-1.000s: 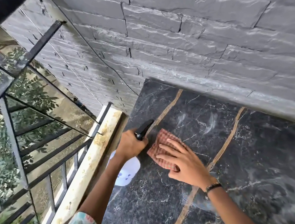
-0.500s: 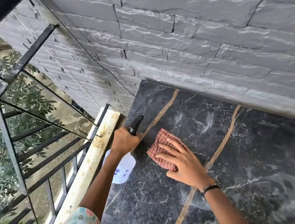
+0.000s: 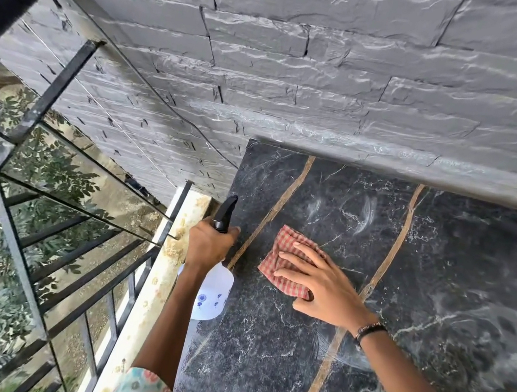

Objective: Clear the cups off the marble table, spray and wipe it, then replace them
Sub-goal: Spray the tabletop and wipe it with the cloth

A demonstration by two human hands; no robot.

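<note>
The black marble table (image 3: 437, 287) with brown veins fills the lower right and shows wet smears. My right hand (image 3: 321, 284) lies flat, fingers spread, pressing a red checked cloth (image 3: 292, 250) onto the marble near the table's left end. My left hand (image 3: 207, 242) grips the neck of a white spray bottle (image 3: 213, 295) with a black nozzle, held at the table's left edge with the nozzle pointing up toward the wall. No cups are in view.
A grey stone wall (image 3: 301, 69) runs along the table's far edge. A stained pale ledge (image 3: 157, 268) and a black metal railing with glass panels (image 3: 46, 232) stand to the left, with foliage below.
My left hand with the bottle has shifted slightly left toward the table's edge. My right hand stays on the cloth at nearly the same spot.
</note>
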